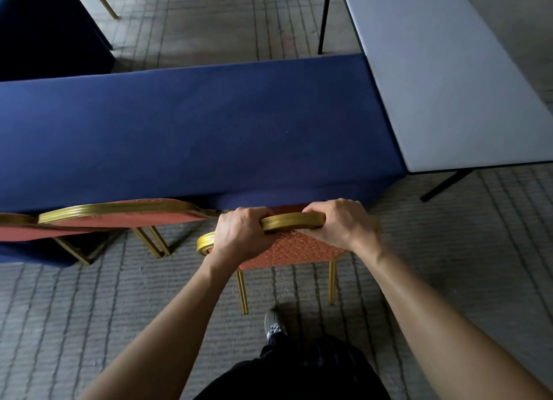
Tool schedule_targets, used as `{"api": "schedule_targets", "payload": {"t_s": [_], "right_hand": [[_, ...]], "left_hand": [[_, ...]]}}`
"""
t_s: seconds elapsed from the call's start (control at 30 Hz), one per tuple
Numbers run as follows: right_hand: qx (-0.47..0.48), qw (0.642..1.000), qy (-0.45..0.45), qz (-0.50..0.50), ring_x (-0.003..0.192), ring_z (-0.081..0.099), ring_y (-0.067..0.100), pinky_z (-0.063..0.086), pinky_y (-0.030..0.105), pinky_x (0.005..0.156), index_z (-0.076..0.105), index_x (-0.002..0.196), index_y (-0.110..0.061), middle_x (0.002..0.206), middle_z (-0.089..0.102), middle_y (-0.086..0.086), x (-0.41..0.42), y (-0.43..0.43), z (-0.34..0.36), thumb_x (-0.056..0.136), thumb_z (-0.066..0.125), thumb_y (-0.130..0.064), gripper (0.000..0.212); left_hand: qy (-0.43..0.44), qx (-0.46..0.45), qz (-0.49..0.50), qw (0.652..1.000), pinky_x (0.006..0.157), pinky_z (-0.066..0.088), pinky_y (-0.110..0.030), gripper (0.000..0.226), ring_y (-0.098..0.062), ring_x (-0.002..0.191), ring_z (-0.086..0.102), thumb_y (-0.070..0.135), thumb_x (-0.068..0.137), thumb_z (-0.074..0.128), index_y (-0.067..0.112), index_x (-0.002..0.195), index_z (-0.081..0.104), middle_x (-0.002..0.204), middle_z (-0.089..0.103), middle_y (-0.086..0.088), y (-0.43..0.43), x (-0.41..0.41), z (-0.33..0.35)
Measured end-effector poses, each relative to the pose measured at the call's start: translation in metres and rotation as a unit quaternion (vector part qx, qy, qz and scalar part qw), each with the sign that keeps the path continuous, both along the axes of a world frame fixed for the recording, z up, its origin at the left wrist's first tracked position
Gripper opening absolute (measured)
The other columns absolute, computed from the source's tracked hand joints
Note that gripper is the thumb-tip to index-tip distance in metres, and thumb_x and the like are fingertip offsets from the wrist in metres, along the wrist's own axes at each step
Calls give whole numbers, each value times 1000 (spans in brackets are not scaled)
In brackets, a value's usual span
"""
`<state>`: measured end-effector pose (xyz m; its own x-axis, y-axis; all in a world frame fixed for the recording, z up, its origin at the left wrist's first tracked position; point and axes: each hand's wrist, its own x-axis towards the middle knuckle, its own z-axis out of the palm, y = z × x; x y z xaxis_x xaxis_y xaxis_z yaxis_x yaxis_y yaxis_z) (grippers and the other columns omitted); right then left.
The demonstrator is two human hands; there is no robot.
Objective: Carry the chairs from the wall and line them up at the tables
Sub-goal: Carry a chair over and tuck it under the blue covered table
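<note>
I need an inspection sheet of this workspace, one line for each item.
Surface: grey striped carpet; long table under blue cloth.
Job's things: red-orange padded chair with gold metal frame, at the blue table; a like chair stands to its left.
Clutter: nothing seen.
Hands: left hand and right hand both grip the first chair's top rail.
Cables: nothing seen.
Surroundings: bare white table with black legs at right.

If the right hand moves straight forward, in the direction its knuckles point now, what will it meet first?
Most likely the blue-covered table: its near edge lies just beyond the right hand, which grips the chair's gold top rail. The single view does not show the gap between them.
</note>
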<state>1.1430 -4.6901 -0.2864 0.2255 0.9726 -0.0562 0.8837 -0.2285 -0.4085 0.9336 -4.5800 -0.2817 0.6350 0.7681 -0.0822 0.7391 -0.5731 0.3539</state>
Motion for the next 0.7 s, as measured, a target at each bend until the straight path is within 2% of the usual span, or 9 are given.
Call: {"api": "schedule_targets", "payload": {"t_s": [0.13,0.33,0.43,0.5,0.57,0.7], "right_hand": [[-25,999,15,19,74,69,5,57,29,72,70,112,-51,80,74,-21,-11,-34,-8,72,44,-94,64],[-41,997,34,48,75,68,4,56,29,68,67,117,-55,85,74,-21,-47,-101,-38,80,41,-89,57],[-46,997,35,58,83,70,7,52,27,71,68,121,-53,92,75,-16,-68,-145,-60,80,36,-84,60],[-43,996,44,66,90,70,11,52,28,76,69,123,-48,100,77,-11,-84,-176,-72,79,33,-82,66],[-40,995,58,66,96,71,14,56,31,81,71,124,-40,108,77,-10,-100,-201,-82,79,35,-78,69],[12,999,32,36,99,71,15,53,37,90,75,117,-31,111,76,-12,-126,-246,-100,82,51,-67,56]], "left_hand": [[23,-25,-11,999,73,52,-32,35,-15,80,70,70,80,63,46,104,73,86,75,14,-36,-12,-7],[50,-50,-6,997,73,54,-34,33,-11,82,70,66,79,58,59,111,63,92,73,22,-107,-49,-31],[52,-52,-12,997,76,56,-35,43,-13,88,71,68,75,53,57,116,62,100,74,23,-152,-69,-50],[49,-59,-23,997,78,56,-37,46,-15,95,72,65,75,58,55,120,63,110,73,23,-184,-85,-65],[35,-56,-36,997,77,56,-36,47,-14,99,72,62,77,61,52,123,64,118,71,24,-209,-98,-75],[-5,-32,-27,999,73,56,-33,46,-16,95,74,62,75,61,46,118,69,112,74,19,-249,-119,-85]]}}
